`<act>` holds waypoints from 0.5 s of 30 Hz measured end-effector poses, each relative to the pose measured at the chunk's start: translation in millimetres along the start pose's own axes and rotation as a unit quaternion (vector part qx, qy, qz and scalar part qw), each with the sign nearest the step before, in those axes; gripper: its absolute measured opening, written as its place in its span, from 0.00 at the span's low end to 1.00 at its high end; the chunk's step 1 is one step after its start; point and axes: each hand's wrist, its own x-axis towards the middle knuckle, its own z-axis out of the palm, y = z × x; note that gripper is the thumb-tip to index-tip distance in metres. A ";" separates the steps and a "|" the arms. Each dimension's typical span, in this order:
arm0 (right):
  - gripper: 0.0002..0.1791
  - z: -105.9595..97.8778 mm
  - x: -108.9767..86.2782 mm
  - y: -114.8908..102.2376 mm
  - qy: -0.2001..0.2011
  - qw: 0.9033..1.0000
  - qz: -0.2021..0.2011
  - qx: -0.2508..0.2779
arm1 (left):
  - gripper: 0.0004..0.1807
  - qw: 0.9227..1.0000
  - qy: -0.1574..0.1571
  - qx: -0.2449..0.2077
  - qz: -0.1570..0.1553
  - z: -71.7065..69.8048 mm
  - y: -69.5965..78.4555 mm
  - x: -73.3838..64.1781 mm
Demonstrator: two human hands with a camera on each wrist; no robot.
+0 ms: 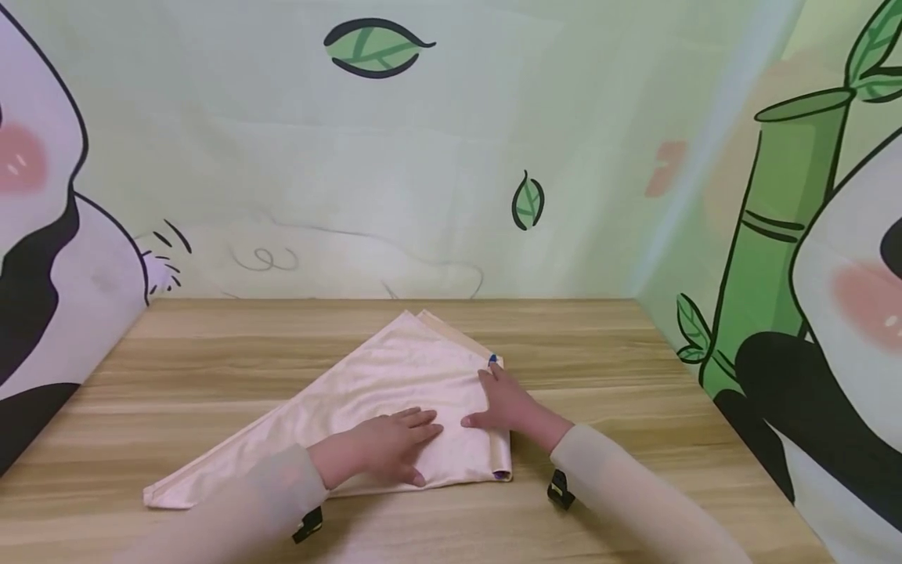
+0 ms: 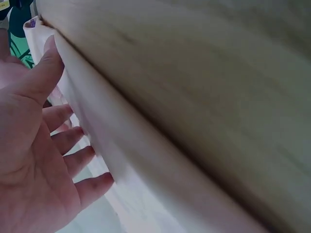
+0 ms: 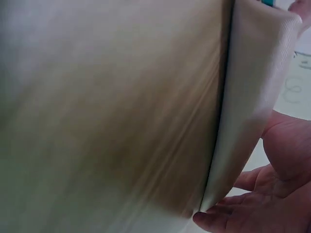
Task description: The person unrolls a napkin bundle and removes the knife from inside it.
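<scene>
A pale pink cloth (image 1: 395,368), folded to a roughly triangular shape, lies on the wooden table with a long point to the left. My left hand (image 1: 384,446) rests palm down near its front edge, fingers spread. On the folded strip along the right side lies my right hand (image 1: 507,403), thumb apart from the fingers. The left wrist view shows the left fingers (image 2: 80,160) nearly straight against the cloth (image 2: 116,131). In the right wrist view, extended right fingers (image 3: 214,218) touch the folded edge (image 3: 248,87). Blue and purple bits show at the strip's ends.
The wood-grain table (image 1: 232,345) meets a pale green wall (image 1: 451,157) at the back. Printed panda and bamboo (image 1: 782,196) panels stand at both sides. A small black strap piece (image 1: 560,489) shows under the right cuff, with another (image 1: 308,525) under the left.
</scene>
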 end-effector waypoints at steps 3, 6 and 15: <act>0.52 0.2 1.1 8.3 -0.003 1.000 -0.006 0.010 | 0.44 1.000 -0.013 -0.008 -0.008 0.6 -1.1 -0.9; 0.51 -1.7 -1.8 15.4 -0.008 1.000 -0.012 0.022 | 0.44 1.000 -0.018 -0.015 -0.005 2.6 -3.3 -3.2; 0.49 -13.4 -18.3 18.8 -0.001 0.998 -0.015 0.054 | 0.45 1.000 -0.019 -0.019 0.003 5.5 -9.2 -1.4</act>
